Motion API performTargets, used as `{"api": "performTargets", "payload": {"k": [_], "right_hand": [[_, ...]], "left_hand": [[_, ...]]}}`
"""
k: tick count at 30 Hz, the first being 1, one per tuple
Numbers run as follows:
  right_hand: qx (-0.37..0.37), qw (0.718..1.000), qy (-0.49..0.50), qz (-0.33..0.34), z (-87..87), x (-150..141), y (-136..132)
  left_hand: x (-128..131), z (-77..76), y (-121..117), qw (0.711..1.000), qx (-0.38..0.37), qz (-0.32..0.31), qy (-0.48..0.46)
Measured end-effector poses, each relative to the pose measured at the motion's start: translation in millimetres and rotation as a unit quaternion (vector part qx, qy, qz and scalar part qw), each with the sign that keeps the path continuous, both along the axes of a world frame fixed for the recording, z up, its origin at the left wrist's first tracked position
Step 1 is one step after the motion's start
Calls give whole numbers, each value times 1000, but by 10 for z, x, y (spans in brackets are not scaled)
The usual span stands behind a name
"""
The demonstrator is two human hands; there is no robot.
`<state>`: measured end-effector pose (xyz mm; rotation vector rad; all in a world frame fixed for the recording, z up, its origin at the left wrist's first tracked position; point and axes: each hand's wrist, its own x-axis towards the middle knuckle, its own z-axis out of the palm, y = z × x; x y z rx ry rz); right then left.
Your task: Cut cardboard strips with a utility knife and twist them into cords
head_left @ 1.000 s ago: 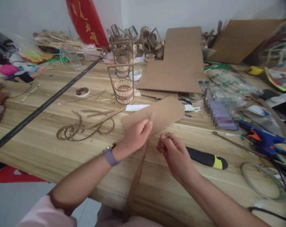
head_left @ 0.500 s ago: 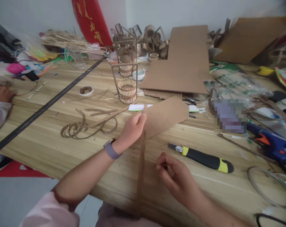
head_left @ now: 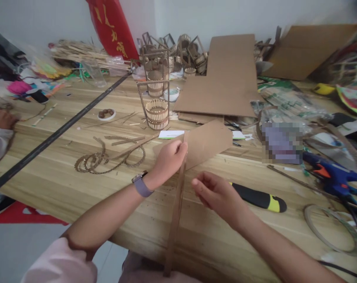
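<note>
My left hand (head_left: 169, 162) is closed on the upper part of a long, narrow cardboard strip (head_left: 175, 220). The strip runs down towards my lap, past the table's front edge. Just beyond that hand lies a flat piece of cardboard (head_left: 211, 141) with angled corners. To the right of the strip, my right hand (head_left: 216, 194) hovers with its fingers curled in and the thumb against them; nothing shows in it. It hides the blade end of a black and yellow utility knife (head_left: 255, 197) on the table.
Small slatted baskets with tall handles (head_left: 157, 114) stand beyond. A large cardboard sheet (head_left: 216, 94) lies behind. Curled corrugated strips (head_left: 90, 162) lie left, near a long dark bar (head_left: 63, 127). A blue glue gun (head_left: 332, 173) is right. Another person's hand (head_left: 1, 118) rests far left.
My right hand has risen towards the strip and now covers the knife's blade, its fingers drawn closer together. My left hand has shifted slightly right with the strip.
</note>
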<state>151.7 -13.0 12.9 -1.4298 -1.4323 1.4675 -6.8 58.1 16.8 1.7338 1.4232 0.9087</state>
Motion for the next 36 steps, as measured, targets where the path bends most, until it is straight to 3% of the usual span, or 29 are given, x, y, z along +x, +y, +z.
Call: {"api": "performTargets", "payload": {"k": [5, 13, 20, 25, 27, 30, 32, 34, 36], "right_hand": [[89, 992, -83, 34, 10, -154, 140], [143, 976, -124, 104, 97, -66, 260], [207, 963, -137, 107, 108, -53, 277], [272, 937, -143, 164, 171, -42, 94], [306, 923, -189, 139, 211, 41, 99], [310, 907, -285, -18, 243, 240, 249], [283, 906, -297, -108, 229, 351, 369], [222, 935, -242, -135, 193, 398, 436], [132, 977, -128, -104, 153, 384, 440]], "left_hand": [[23, 66, -132, 999, -11, -37, 19], [-47, 4, -198, 988, -30, -121, 91], [-29, 47, -145, 983, -56, -159, 67], [-72, 11, -16, 980, -123, -149, -38], [-97, 2, 26, 980, -132, -139, -58], [-107, 13, 33, 969, -170, -160, -78], [-88, 27, 7, 953, -218, -190, -93], [-55, 43, -33, 939, -245, -220, -96], [-19, 63, -79, 934, -242, -247, -93]]}}
